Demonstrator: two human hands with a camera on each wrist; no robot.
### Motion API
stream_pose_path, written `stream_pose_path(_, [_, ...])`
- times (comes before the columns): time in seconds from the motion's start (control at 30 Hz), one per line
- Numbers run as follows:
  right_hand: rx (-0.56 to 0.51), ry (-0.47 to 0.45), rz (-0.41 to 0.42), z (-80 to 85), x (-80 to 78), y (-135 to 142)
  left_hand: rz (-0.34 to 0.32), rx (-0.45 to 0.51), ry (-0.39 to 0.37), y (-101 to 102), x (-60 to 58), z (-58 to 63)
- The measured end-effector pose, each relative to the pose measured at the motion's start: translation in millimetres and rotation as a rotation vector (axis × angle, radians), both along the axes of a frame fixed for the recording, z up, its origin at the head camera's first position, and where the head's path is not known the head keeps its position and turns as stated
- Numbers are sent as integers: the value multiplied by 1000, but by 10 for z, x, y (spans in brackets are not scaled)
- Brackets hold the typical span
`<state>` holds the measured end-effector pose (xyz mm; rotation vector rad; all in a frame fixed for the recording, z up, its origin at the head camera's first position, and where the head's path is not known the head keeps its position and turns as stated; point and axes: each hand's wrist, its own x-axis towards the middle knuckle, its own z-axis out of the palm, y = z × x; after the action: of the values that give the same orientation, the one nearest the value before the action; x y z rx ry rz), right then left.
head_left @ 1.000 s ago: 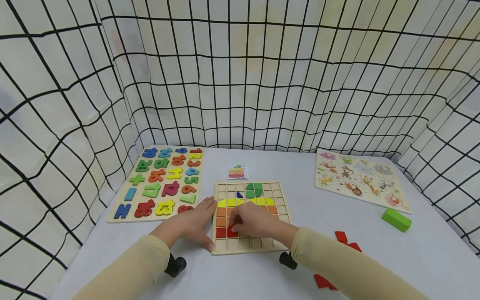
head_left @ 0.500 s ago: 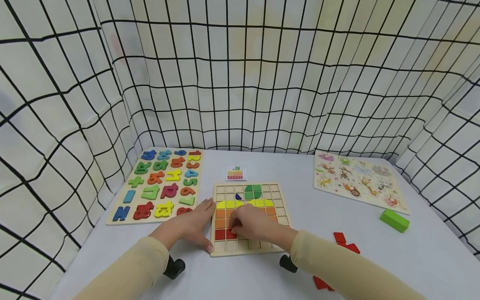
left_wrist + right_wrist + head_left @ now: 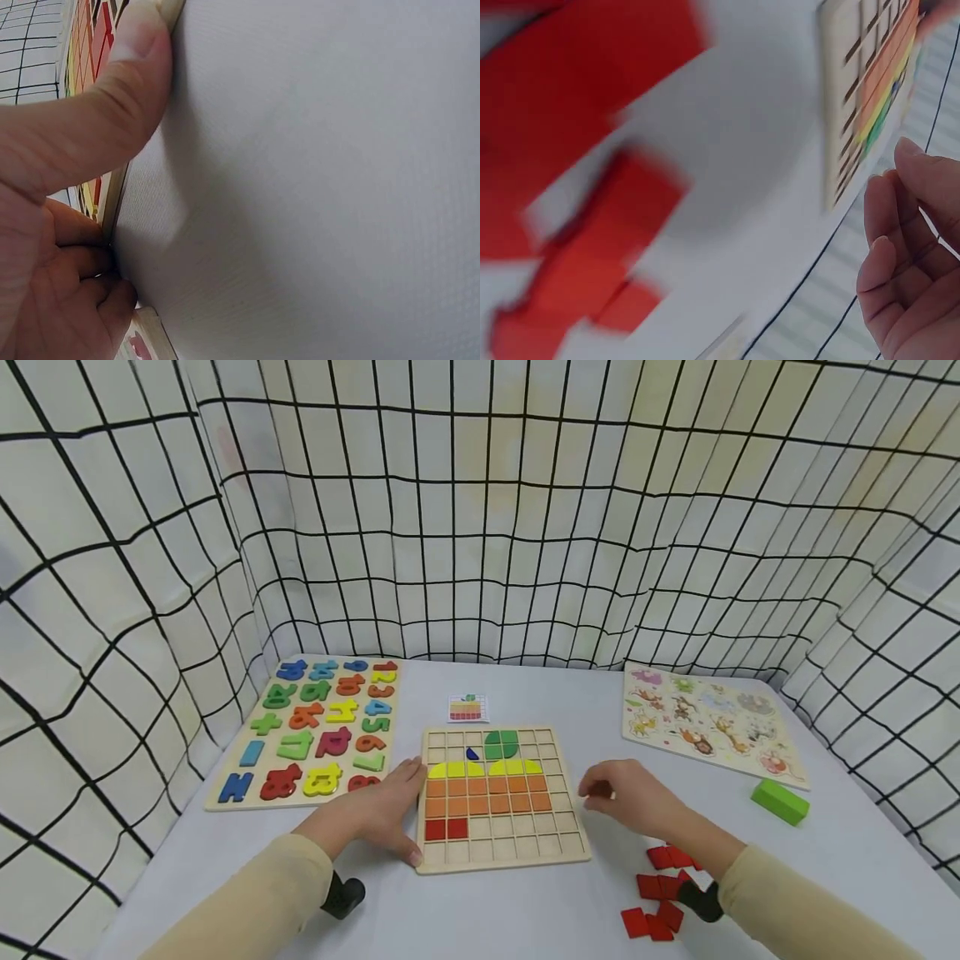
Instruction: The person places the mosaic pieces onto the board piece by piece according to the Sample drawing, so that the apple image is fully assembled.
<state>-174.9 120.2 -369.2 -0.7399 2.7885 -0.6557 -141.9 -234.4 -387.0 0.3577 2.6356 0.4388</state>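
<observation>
A wooden grid board (image 3: 510, 856) lies flat in front of me, filled with green, blue, yellow and orange pieces in its upper rows. Two red square tiles (image 3: 446, 829) sit side by side at the left of a lower row. My left hand (image 3: 378, 810) rests spread along the board's left edge, thumb at the near corner and fingertips against the side farther up. My right hand (image 3: 637, 797) is in the air just right of the board, fingers loosely bent and holding nothing. Below it, several loose red tiles (image 3: 658, 887) lie on the table.
A number and letter puzzle (image 3: 405, 670) lies at the left. Behind the board is a small picture card (image 3: 468, 708). An animal puzzle board (image 3: 708, 718) and a green block (image 3: 780, 802) lie at the right. Black netting (image 3: 480, 535) stands around the table.
My right hand has left the red tiles on the board and moved right, off the board toward the loose tiles. The left hand has stayed at the board's edge.
</observation>
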Motion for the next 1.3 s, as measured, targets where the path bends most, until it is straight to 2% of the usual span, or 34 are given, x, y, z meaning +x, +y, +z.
stream_pose_path(0.1, [9,-6,-56,-13,33,378,-7,-8,2,-27,-9,-10])
stream_pose_path(0.3, [24,-70,-101,-132,98,1031,-11,-11,5,-67,-10,-36])
stream_pose_path(0.53, [36,-182,-97,-237,156,1383,4,-15,8,-81,7,-18])
stream_pose_path(0.9, [16,-212,-109,-252,228,1451,-7,-13,1,-68,2,-11])
stream_pose_path(1.03, [-11,-149,-73,-203,220,1394,-6,-14,-2,-51,1,1])
stream_pose_path(1.13, [-45,-94,-54,-164,192,1229,-10,-15,-6,-32,-3,5])
stream_pose_path(1.3, [-79,-62,-24,-95,122,743,-14,-15,-7,7,-14,9])
